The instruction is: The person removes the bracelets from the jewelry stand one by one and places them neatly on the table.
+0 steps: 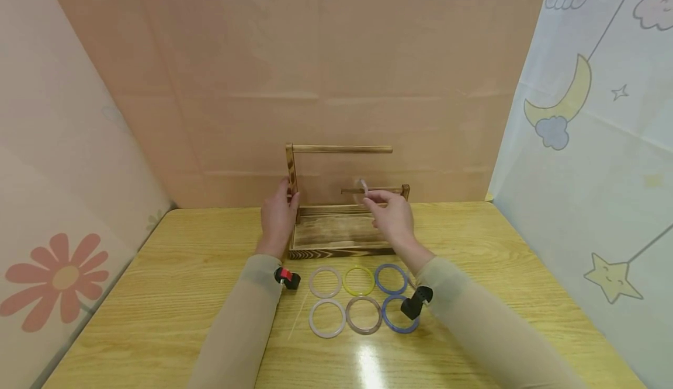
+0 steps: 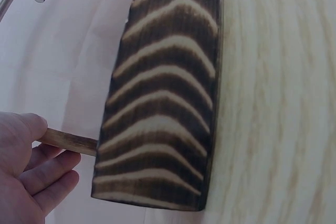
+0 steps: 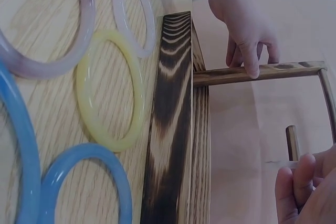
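Note:
A dark-grained wooden bangle stand (image 1: 342, 253) has a tray base, a tall left post with a long upper rod (image 1: 342, 149), and a short right post with a lower rod (image 1: 347, 191). My left hand (image 1: 277, 216) grips the left post (image 2: 71, 141) between thumb and fingers. A pale, translucent bangle (image 1: 364, 186) is pinched between the thumb and fingers of my right hand (image 1: 393, 216). It is at the lower rod, whose free end sticks out to its left. In the right wrist view, my right fingers (image 3: 302, 182) hide most of this bangle.
Two rows of bangles lie in front of the stand, among them a yellow one (image 1: 359, 294), a mauve one (image 1: 364, 333), a whitish one (image 1: 310, 319) and a blue one (image 1: 375, 279). My right wrist partly covers another. Behind the stand hangs a tan backdrop (image 1: 315, 85).

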`<state>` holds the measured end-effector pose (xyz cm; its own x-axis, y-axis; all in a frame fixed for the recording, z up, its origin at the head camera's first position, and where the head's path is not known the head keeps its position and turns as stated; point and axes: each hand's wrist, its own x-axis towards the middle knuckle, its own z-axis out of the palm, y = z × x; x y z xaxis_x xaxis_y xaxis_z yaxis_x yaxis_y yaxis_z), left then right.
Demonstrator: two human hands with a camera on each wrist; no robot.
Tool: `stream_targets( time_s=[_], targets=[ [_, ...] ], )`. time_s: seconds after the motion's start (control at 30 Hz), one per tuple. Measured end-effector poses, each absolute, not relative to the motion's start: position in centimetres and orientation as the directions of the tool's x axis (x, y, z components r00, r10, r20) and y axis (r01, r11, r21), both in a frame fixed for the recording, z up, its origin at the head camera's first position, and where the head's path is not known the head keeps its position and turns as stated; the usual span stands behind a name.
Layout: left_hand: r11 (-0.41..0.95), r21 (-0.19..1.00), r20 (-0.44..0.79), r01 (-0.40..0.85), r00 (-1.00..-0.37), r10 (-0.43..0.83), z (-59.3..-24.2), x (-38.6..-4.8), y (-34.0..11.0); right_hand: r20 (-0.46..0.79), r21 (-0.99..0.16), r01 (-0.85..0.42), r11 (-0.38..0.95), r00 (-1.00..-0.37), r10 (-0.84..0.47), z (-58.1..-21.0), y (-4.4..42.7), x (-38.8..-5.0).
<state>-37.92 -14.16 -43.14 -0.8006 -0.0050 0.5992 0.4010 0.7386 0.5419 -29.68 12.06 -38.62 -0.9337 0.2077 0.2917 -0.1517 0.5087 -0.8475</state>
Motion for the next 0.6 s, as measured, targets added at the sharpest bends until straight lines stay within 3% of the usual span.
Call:
stream_targets(
  time_s=[0.6],
  targets=[
    [0.738,0.545,0.592,0.398,-0.806,-0.002,-43.3,-38.7,-14.3,0.298,-0.843,-0.184,0.505,-0.942,0.154,-38.6,10.4,-30.1]
  ],
)
